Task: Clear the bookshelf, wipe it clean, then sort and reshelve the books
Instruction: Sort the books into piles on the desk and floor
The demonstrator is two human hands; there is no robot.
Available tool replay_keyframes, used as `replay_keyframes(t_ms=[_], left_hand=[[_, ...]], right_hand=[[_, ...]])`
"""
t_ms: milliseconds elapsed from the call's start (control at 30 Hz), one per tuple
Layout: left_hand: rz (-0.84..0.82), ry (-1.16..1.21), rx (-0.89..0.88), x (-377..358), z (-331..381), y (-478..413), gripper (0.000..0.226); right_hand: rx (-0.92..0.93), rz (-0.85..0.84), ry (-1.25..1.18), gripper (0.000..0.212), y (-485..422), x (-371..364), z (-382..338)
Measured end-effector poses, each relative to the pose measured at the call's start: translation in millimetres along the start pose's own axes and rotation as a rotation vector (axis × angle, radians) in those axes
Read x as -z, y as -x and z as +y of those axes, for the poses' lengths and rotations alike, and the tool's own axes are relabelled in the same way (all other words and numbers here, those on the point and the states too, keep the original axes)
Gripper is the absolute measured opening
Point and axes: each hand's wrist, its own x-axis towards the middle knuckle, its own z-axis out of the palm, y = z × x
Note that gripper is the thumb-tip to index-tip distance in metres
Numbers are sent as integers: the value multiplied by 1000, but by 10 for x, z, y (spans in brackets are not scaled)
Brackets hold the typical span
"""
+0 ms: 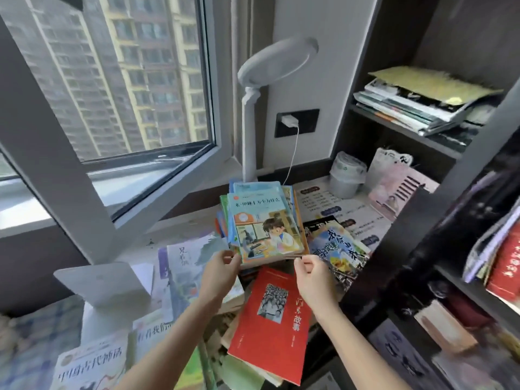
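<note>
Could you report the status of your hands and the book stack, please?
Left hand, right hand: both pinching near corners of the colourful stack of children's paperbacks. Stack by the white desk lamp. Red paperback lies beneath the hands.

Daylight is pouring in through the window (pixel 126 80) at the left, brightening the sill (pixel 25 212) and the stacked books (pixel 264 226) while the dark bookshelf (pixel 394 126) on the right is sitting in shadow. The wide lens is bending the window's frame and the shelf edges, and the right and lower margins are blurring softly.
</note>
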Motion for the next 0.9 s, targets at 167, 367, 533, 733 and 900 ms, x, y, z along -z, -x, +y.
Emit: replay_keyframes(t_ms=[167,367,533,733,900], left_hand=[[-15,52,37,-43,103,-392,44],[-28,-14,68,-182,144,-603,54],[42,-5,91,-174,89,-765,46],[202,37,85,-55,226,-908,35],[252,-477,-232,-38,419,-1011,38]], right_hand=[[-165,42,17,47,-589,-98,-155],[-184,-22,25,25,-782,-335,-97],[-113,-5,55,28,-766,-452,-60],[-67,112,68,27,-804,-380,-12],[-329,313,272,38,-1025,-304,451]])
